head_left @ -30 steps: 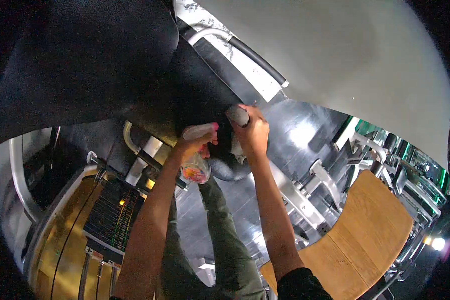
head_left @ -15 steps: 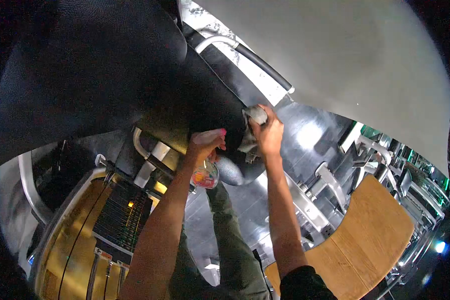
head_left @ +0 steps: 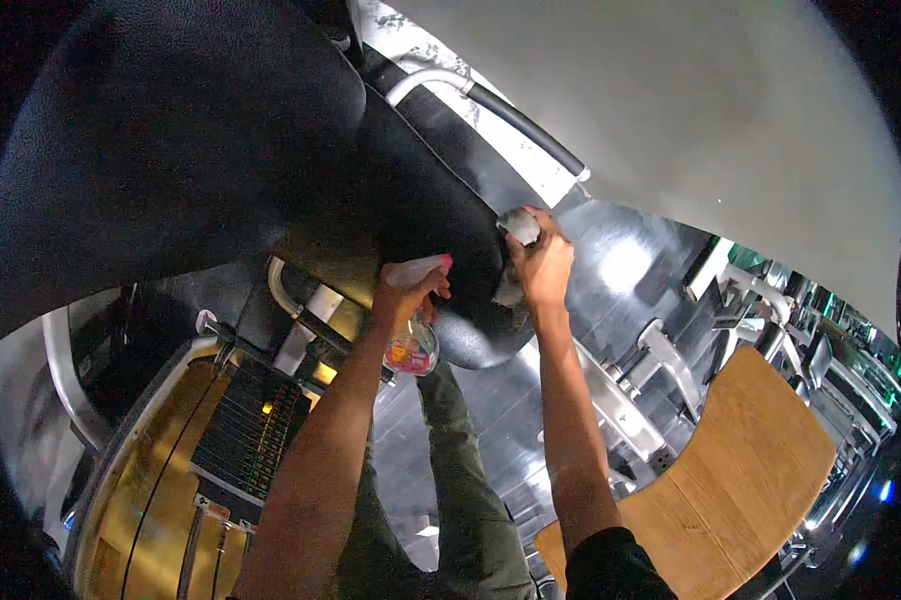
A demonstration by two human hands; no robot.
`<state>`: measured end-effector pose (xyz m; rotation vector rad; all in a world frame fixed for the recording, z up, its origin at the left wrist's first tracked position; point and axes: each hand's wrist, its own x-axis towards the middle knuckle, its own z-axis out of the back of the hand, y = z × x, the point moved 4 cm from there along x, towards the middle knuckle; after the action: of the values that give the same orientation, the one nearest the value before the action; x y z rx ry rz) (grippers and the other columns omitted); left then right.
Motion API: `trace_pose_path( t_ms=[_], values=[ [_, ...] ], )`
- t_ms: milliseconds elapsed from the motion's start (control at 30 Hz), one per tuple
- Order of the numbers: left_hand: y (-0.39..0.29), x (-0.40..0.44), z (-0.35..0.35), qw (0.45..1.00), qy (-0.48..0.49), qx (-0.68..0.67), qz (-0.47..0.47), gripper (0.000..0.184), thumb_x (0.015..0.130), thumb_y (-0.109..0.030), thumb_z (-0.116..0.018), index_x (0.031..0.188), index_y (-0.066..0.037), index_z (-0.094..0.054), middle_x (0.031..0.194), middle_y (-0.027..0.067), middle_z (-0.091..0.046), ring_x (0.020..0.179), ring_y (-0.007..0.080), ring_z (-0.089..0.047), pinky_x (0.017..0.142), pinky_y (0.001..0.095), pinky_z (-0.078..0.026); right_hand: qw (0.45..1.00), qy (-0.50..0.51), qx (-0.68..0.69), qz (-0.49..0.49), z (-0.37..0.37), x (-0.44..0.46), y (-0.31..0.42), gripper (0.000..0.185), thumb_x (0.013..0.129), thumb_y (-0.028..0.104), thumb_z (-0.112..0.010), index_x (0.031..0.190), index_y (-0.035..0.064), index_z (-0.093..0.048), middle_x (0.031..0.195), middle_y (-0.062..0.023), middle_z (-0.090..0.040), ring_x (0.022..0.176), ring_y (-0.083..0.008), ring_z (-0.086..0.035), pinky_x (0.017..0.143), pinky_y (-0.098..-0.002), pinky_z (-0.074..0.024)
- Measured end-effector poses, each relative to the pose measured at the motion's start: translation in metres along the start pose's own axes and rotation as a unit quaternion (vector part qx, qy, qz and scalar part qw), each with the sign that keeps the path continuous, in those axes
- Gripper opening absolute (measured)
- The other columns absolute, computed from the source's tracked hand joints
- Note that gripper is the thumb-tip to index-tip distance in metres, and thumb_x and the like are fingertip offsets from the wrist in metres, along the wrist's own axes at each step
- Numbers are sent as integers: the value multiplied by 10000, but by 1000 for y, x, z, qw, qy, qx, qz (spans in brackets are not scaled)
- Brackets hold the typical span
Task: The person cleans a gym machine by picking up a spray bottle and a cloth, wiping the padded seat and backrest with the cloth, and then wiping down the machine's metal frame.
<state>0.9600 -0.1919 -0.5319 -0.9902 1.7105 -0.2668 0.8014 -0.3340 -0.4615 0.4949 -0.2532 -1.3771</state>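
My left hand [head_left: 411, 297] is wrapped round the neck of a spray bottle [head_left: 412, 350], a clear one with a colourful label and a white head with a pink nozzle tip. A grey cloth [head_left: 517, 228] is bunched in my right hand [head_left: 545, 262], and part of it hangs below the fingers. That hand is at the right edge of a black padded seat [head_left: 431, 215], with the cloth against the seat's side. The bottle is held in front of the seat, above my legs.
A silver handle with a black grip [head_left: 526, 130] rises behind the seat. At lower left stands a weight stack [head_left: 246, 425] in a gold-toned housing. A curved wooden surface [head_left: 716, 480] lies at lower right, with metal gym equipment [head_left: 666, 365] beyond it on the dark floor.
My right hand has shifted slightly right with the cloth, which now looks more bunched along the seat's edge. The left hand and spray bottle have barely moved.
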Motion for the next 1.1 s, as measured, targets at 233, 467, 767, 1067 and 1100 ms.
trace_pose_path(
  t_ms=[233,467,767,1067,1100],
  values=[
    [-5,-2,-1,997,-33,-60,-22,282,834,-244,-682,935,18,-653,709,105,-656,388,158,-539,365,281,-447,987,109,37,113,10,-44,-7,402,653,51,-753,1035,50,-627,989,-136,-646,886,-328,-637,786,-355,-506],
    [4,1,-3,999,-29,18,4,349,910,-319,-580,1128,-48,-617,765,66,-629,462,145,-576,391,264,-464,992,13,28,125,-11,-6,18,435,680,96,-742,1090,122,-598,964,-148,-630,837,-370,-623,691,-425,-509],
    [8,-31,21,989,-71,-45,-120,371,861,-268,-620,1095,20,-617,790,108,-661,458,143,-578,419,254,-484,974,173,-23,146,-16,-63,9,443,656,103,-741,1083,159,-636,1087,-189,-623,940,-360,-625,826,-419,-521],
    [29,-78,53,989,-132,-8,-59,333,902,-262,-597,1103,3,-609,811,94,-668,509,135,-600,457,254,-506,993,42,-16,109,-17,-64,42,375,671,73,-742,1032,83,-643,958,-142,-631,858,-339,-631,760,-390,-507],
    [31,-80,55,991,-122,-10,-58,340,906,-269,-594,1113,0,-607,810,93,-668,503,135,-597,456,255,-506,991,82,8,103,-21,-73,37,374,667,68,-744,1027,88,-644,956,-135,-633,871,-332,-630,760,-386,-510]
  ],
)
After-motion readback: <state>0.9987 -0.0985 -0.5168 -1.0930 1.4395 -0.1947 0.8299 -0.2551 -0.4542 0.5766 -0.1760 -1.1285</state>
